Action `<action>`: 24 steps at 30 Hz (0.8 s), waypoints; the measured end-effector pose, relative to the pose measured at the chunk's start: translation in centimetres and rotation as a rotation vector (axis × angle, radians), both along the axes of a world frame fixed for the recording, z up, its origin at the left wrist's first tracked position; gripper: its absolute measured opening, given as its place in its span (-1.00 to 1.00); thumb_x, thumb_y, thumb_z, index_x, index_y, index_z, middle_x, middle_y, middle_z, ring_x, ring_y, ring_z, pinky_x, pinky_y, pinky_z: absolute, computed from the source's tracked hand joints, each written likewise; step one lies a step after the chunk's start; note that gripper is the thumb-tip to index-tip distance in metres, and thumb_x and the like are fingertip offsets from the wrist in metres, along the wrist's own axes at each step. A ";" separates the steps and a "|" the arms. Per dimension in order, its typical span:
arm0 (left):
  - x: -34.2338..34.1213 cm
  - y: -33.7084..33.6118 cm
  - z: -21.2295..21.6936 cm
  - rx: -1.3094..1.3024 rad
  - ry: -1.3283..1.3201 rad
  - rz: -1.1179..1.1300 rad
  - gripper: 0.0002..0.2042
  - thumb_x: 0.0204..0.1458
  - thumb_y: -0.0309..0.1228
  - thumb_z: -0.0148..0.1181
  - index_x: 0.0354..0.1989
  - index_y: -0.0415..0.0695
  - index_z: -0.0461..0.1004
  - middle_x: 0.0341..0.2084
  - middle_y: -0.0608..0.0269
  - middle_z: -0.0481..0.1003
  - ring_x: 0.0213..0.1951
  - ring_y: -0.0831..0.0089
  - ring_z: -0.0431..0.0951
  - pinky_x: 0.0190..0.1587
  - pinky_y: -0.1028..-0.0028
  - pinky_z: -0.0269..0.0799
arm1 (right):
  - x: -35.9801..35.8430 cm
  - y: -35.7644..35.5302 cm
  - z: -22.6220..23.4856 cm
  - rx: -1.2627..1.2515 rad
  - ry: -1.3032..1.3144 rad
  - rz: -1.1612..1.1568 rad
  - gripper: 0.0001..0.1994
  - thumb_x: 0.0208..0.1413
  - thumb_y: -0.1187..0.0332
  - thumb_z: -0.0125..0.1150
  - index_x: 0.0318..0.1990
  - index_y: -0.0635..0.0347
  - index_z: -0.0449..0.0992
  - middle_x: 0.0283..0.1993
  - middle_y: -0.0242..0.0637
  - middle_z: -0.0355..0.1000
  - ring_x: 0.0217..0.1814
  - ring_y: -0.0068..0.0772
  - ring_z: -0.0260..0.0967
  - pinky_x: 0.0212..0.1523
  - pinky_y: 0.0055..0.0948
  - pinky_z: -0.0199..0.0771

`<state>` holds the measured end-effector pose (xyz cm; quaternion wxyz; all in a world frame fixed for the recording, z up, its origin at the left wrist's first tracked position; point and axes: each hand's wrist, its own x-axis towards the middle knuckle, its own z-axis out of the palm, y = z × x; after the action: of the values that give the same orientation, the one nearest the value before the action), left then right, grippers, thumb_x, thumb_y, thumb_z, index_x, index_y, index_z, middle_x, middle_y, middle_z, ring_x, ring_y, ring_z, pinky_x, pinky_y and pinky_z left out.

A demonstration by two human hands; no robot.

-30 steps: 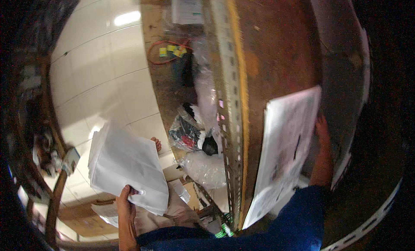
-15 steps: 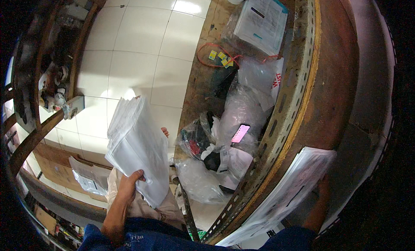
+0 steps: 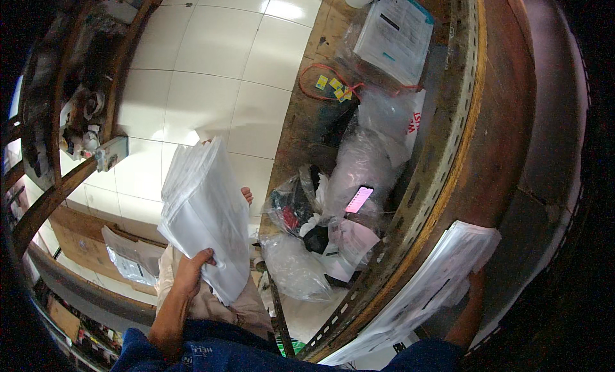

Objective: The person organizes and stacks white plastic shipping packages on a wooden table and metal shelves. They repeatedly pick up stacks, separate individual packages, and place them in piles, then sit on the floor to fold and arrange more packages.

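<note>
A thick, floppy stack of whitish plastic bags (image 3: 208, 212) tilts upward in front of my legs. My left hand (image 3: 194, 271) grips its lower edge, thumb on top and the other fingers out of sight beneath. Over at the right, a second stack of printed plastic sheets (image 3: 419, 295) lies on the upper shelf board. My right hand (image 3: 477, 280) is at the far side of that stack, touching or just behind its edge. Its fingers are hidden by the sheets, and the area is dark.
The lower wooden shelf (image 3: 291, 132) carries crumpled clear plastic bags (image 3: 362, 164), a phone with a lit screen (image 3: 359, 199), an orange cord (image 3: 307, 74) with yellow tags, and a wrapped paper stack (image 3: 395, 35). A perforated metal rail (image 3: 442, 173) edges the upper board. Another rack (image 3: 64, 199) stands left.
The view has shifted slightly. My left hand keeps its grip on the bag stack. The sheets near my right hand have lifted or bent a little at their edge.
</note>
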<state>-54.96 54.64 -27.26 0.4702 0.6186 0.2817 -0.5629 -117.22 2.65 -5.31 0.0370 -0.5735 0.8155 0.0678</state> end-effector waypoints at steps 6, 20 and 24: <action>0.4 0.8 -0.4 0.016 -0.010 -0.006 -0.80 -0.04 -0.40 0.22 -0.32 -0.28 0.44 -0.48 0.19 0.47 -0.39 0.40 0.45 -0.24 0.44 0.36 | -0.2 1.5 -0.5 -0.122 -0.004 0.014 -0.43 0.13 0.21 0.09 0.25 0.32 0.18 0.21 0.07 0.25 0.15 0.00 0.30 0.10 -0.13 0.34; 1.7 0.4 -0.4 -0.023 -0.002 0.055 -0.76 -0.05 -0.46 0.19 -0.22 -0.30 0.38 -0.44 0.18 0.45 -0.40 0.40 0.46 -0.25 0.43 0.38 | 5.2 7.5 -0.6 -0.183 0.331 0.198 -0.48 0.09 0.22 0.06 0.12 0.45 0.28 0.06 0.21 0.33 0.06 0.17 0.33 0.07 -0.10 0.35; 2.4 0.1 0.1 -0.046 -0.010 0.011 -0.74 -0.05 -0.46 0.17 -0.20 -0.31 0.37 -0.43 0.18 0.44 -0.39 0.40 0.46 -0.25 0.43 0.38 | 8.7 9.5 0.5 -0.158 0.115 0.088 -0.50 0.04 0.29 0.08 0.08 0.48 0.29 0.04 0.14 0.36 0.02 0.09 0.35 0.07 -0.15 0.34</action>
<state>-52.53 54.77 -27.12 0.4888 0.6088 0.2696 -0.5637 -108.53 12.17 -4.84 -0.0582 -0.6050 0.7932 0.0377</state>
